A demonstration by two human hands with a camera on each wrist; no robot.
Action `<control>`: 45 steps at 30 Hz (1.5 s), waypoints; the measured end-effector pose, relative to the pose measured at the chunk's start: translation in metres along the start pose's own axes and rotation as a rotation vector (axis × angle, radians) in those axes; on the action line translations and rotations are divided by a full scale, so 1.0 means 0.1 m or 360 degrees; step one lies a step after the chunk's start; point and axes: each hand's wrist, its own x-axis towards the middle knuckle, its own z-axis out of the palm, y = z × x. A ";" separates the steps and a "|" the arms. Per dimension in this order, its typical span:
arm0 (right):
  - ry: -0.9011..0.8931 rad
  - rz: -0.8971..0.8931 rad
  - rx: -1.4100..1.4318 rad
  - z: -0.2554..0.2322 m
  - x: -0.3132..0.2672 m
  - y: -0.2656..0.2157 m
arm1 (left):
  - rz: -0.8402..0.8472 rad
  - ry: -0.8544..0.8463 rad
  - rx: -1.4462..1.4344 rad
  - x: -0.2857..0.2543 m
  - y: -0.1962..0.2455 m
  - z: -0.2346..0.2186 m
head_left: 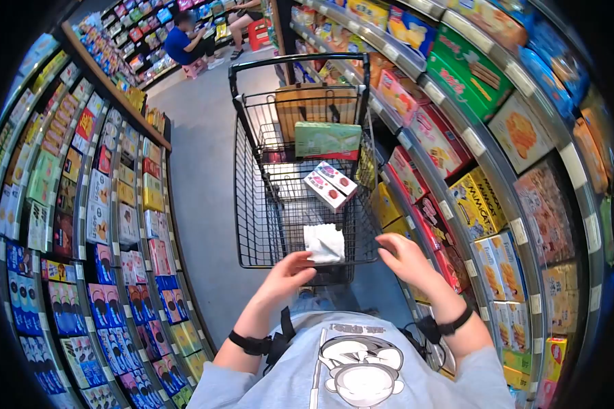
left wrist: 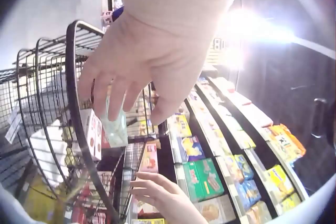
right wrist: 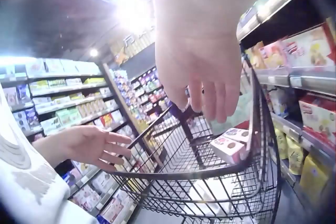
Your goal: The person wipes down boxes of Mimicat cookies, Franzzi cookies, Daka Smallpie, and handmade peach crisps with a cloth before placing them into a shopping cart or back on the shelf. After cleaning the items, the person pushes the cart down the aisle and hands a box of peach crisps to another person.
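My left hand is held over the near end of a black wire shopping cart, with nothing in its grasp. Off the cart's near right corner, my right hand is raised, its fingers relaxed and also holding nothing. Just beyond the left fingertips, a crumpled-looking white packet lies on the cart's bottom. Farther in sit two small white boxes side by side, with printed pictures. Behind them a pale green box leans upright near a brown panel at the far end.
Shelves of packaged snacks line the left side. On the right, close to the cart, another shelf holds a green box, a yellow box and many packs. A seated person in blue and another person's legs are at the aisle's far end.
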 end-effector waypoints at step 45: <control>0.1267 0.1297 0.1958 0.33 -0.15 0.05 | -0.0538 0.0157 0.1173 3.27 -0.21 -0.83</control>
